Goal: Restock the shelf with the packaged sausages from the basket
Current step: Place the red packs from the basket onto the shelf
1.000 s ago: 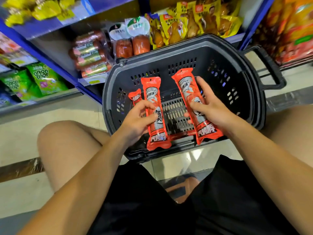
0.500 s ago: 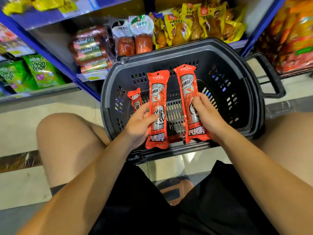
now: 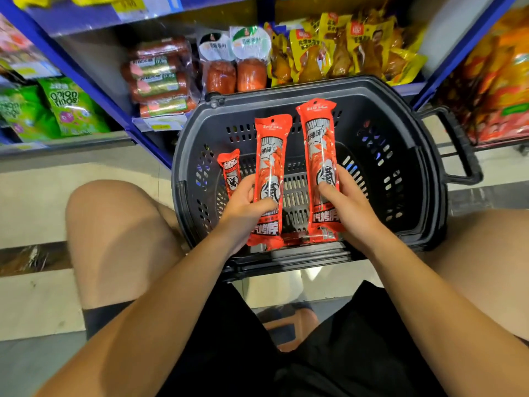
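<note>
A black plastic basket (image 3: 400,116) stands on the floor between my knees, right against the low shelf. My left hand (image 3: 246,204) grips a long red sausage pack (image 3: 270,156) upright over the basket, and a smaller red pack (image 3: 230,173) shows behind its fingers. My right hand (image 3: 349,202) holds a second long red sausage pack (image 3: 319,144), also upright, just to the right of the first. A bit of red packaging (image 3: 292,234) lies on the basket floor under the held packs.
The bottom shelf (image 3: 160,121) behind the basket carries stacked sausage rolls (image 3: 159,78), two round sausage packs (image 3: 234,73) and yellow chicken packs (image 3: 337,50). Green snack bags (image 3: 68,107) sit at left, orange bags (image 3: 503,81) at right. The basket handle (image 3: 461,144) juts right.
Both hands have lifted their packs higher and turned them more upright and parallel. The right pack has swung from a slant to vertical. The view has tilted slightly toward the shelf.
</note>
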Available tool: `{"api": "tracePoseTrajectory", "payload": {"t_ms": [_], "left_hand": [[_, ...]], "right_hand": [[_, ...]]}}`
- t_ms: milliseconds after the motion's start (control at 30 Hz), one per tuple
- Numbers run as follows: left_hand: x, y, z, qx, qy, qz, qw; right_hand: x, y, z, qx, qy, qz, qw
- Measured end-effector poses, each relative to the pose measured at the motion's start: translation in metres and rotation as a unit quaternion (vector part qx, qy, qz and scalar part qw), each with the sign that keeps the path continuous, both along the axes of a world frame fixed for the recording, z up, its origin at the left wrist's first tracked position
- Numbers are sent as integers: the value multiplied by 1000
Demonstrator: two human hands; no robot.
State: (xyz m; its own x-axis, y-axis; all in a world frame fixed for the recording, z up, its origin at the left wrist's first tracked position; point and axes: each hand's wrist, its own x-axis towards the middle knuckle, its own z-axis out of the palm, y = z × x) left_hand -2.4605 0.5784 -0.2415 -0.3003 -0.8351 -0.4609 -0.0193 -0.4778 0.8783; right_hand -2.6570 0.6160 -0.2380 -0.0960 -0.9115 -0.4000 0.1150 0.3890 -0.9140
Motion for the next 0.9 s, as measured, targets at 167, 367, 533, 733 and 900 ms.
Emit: {"api": "tracePoseTrajectory", "payload": {"t_ms": [167, 367, 533, 733, 900], "left_hand": [[-3, -3, 7, -58, 5, -5, 998], [-3, -14, 43, -121, -28, -18, 992], [-6, -27, 95, -195, -29, 15, 980], [-11, -43, 164, -283, -10, 26, 959], [-13, -59, 219, -329, 8, 31, 944]], "right_hand": [[3, -1, 5, -9, 24, 7, 1000], [-3, -8, 42, -44, 75, -11, 996], [-16, -19, 89, -96, 136, -24, 986], [-27, -38, 154, -188, 192, -27, 963], [-27, -60, 214, -259, 238, -37, 936]]}}
